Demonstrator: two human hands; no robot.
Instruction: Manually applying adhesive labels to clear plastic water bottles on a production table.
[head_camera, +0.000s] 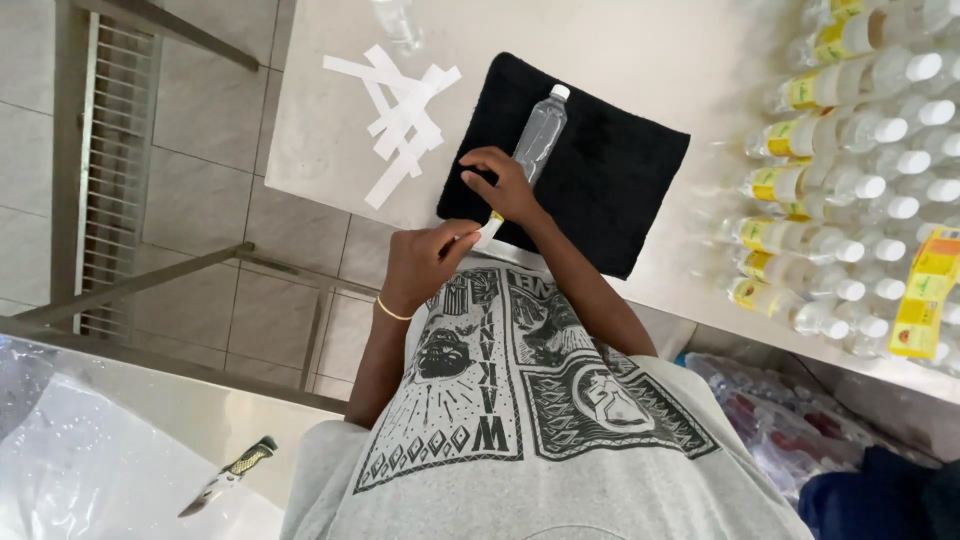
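Though capped, clear bottle (540, 135) seemingly empty

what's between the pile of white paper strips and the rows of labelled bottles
In the head view, a black towel with a clear, unlabelled bottle lying on it; the right hand touches that bottle.

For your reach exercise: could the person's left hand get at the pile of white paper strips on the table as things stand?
Probably yes: the white paper strips lie uncovered beside the black cloth mat, with nothing between them and the left hand.

left hand (425, 262) curled, right hand (503, 185) seemingly pinching
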